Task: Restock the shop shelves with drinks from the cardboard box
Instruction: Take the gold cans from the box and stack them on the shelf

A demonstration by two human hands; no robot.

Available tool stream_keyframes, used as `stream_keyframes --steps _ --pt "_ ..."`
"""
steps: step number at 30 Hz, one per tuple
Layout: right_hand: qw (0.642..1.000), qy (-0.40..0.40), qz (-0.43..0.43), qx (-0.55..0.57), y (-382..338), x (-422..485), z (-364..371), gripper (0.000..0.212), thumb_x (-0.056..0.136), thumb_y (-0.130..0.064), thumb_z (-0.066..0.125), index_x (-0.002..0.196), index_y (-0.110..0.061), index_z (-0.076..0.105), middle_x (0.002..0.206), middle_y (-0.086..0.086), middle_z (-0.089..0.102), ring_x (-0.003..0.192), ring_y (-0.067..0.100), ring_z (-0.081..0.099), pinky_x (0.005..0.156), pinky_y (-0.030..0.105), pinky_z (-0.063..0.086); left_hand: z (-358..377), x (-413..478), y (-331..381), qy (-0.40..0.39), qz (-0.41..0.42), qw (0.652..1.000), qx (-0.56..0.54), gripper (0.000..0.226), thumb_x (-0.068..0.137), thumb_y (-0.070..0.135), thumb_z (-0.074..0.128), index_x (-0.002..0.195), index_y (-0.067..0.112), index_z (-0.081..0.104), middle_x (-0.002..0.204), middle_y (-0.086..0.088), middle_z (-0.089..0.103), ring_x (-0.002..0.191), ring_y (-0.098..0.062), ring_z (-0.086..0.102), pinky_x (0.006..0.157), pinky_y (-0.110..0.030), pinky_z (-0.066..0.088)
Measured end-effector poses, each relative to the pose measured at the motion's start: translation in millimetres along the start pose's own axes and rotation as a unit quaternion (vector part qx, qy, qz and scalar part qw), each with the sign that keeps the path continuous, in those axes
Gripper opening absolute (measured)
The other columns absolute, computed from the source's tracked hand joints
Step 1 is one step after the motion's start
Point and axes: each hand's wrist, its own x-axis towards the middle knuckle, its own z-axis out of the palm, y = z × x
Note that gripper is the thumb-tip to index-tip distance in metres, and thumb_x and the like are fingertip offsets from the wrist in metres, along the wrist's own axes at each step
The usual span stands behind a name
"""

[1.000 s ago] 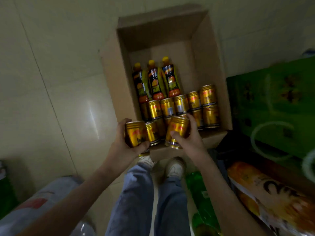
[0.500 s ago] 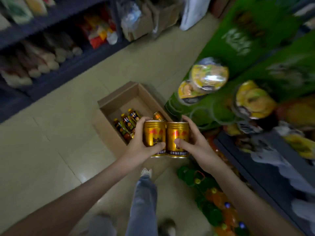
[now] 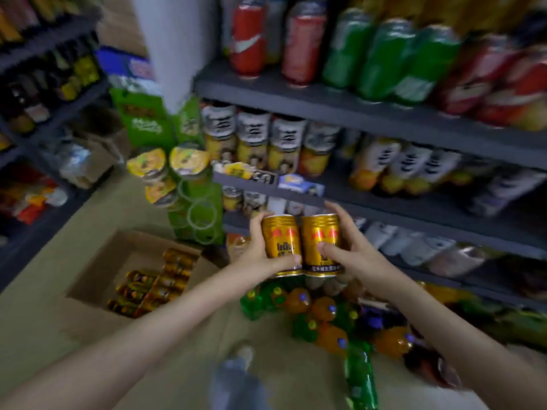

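Note:
My left hand (image 3: 257, 257) grips a gold drink can (image 3: 281, 242), and my right hand (image 3: 352, 247) grips a second gold can (image 3: 321, 241). Both cans stand upright, side by side and touching, held at chest height in front of the dark shelves (image 3: 370, 116). The open cardboard box (image 3: 97, 270) sits on the floor at lower left, with several bottles and gold cans (image 3: 154, 285) lying inside. The shelves on the right hold rows of bottled drinks.
Green and orange bottles (image 3: 319, 312) lie in shrink-wrapped packs on the floor under my hands. A green display stand (image 3: 195, 202) with cup noodles stands left of the shelves. Another shelf unit (image 3: 44, 93) lines the far left. My leg and shoe (image 3: 236, 377) are below.
I have straightened up from the box and turned right toward the shelves. Both cans rose with my hands and came together side by side.

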Motion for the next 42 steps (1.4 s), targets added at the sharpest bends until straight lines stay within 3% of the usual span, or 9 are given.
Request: stream_keyframes --steps 2,5,7,10,14,24,29,36,42 --pt "0.998 0.054 -0.024 -0.007 -8 -31 -39 0.069 0.088 -0.024 0.066 0.140 -0.049 0.028 0.110 -0.015 0.057 0.094 -0.003 0.061 0.089 0.026 0.051 43 10 24 -0.044 0.009 0.999 -0.021 0.080 0.072 0.026 0.081 0.117 0.054 0.022 0.127 -0.002 0.043 0.112 -0.024 0.058 0.093 -0.045 0.052" --pt "0.992 0.112 -0.051 -0.009 -16 -65 -89 0.066 0.087 -0.027 0.067 0.137 -0.051 0.030 0.104 -0.012 0.061 0.095 0.008 0.064 0.087 0.031 0.053 99 28 58 -0.096 0.026 0.995 -0.022 0.072 0.081 0.011 0.074 0.117 0.049 0.025 0.124 -0.003 0.045 0.108 -0.021 0.060 0.088 -0.036 0.055" --pt "0.987 0.146 -0.064 0.001 -21 -80 -119 0.066 0.086 -0.025 0.067 0.136 -0.047 0.030 0.110 -0.008 0.061 0.096 0.010 0.065 0.084 0.033 0.056 129 43 77 -0.120 0.052 0.991 -0.004 0.070 0.082 0.010 0.073 0.116 0.049 0.026 0.123 -0.003 0.046 0.106 -0.019 0.060 0.081 -0.030 0.056" --pt "0.977 0.197 -0.085 -0.006 -32 -97 -161 0.061 0.087 -0.020 0.066 0.134 -0.040 0.033 0.113 -0.004 0.058 0.090 0.005 0.066 0.073 0.024 0.055 169 69 103 -0.147 0.091 0.985 0.021 0.072 0.082 0.008 0.072 0.120 0.046 0.024 0.124 -0.005 0.046 0.103 -0.018 0.061 0.077 -0.027 0.055" --pt "0.964 0.243 -0.108 -0.031 -51 -110 -216 0.047 0.087 -0.016 0.066 0.121 -0.034 0.038 0.106 0.000 0.055 0.078 0.001 0.065 0.064 0.022 0.054 216 105 137 -0.181 0.143 0.972 0.031 0.074 0.081 0.007 0.073 0.122 0.045 0.025 0.126 -0.004 0.043 0.104 -0.019 0.060 0.078 -0.030 0.056" --pt "0.934 0.309 -0.164 -0.068 -86 -146 -324 0.045 0.084 -0.017 0.069 0.114 -0.033 0.039 0.102 -0.003 0.057 0.083 0.000 0.064 0.068 0.021 0.053 314 143 219 -0.255 0.222 0.940 0.041 0.074 0.081 0.004 0.072 0.122 0.043 0.024 0.125 -0.002 0.040 0.103 -0.016 0.059 0.073 -0.025 0.055" --pt "0.930 0.300 -0.192 -0.092 -87 -172 -370 0.048 0.083 -0.017 0.069 0.117 -0.032 0.038 0.109 -0.003 0.055 0.088 0.000 0.063 0.071 0.022 0.054 363 135 240 -0.231 0.247 0.940 0.048 0.075 0.080 0.001 0.071 0.126 0.036 0.023 0.121 0.002 0.041 0.098 -0.014 0.060 0.068 -0.023 0.055" --pt "0.924 0.268 -0.252 -0.104 -110 -219 -441 0.055 0.073 -0.026 0.073 0.119 -0.033 0.043 0.112 -0.005 0.058 0.093 0.002 0.064 0.069 0.020 0.054 432 119 285 -0.131 0.313 0.938 0.073 0.078 0.074 0.010 0.079 0.124 0.040 0.029 0.122 0.003 0.046 0.102 -0.016 0.061 0.079 -0.031 0.057" --pt "0.920 0.238 -0.296 -0.093 -162 -218 -486 0.059 0.072 -0.027 0.074 0.121 -0.037 0.043 0.112 -0.005 0.060 0.091 0.002 0.065 0.070 0.018 0.054 443 111 354 -0.062 0.403 0.908 0.098 0.071 0.072 0.016 0.080 0.119 0.043 0.034 0.118 0.011 0.048 0.093 0.002 0.061 0.071 -0.018 0.053"
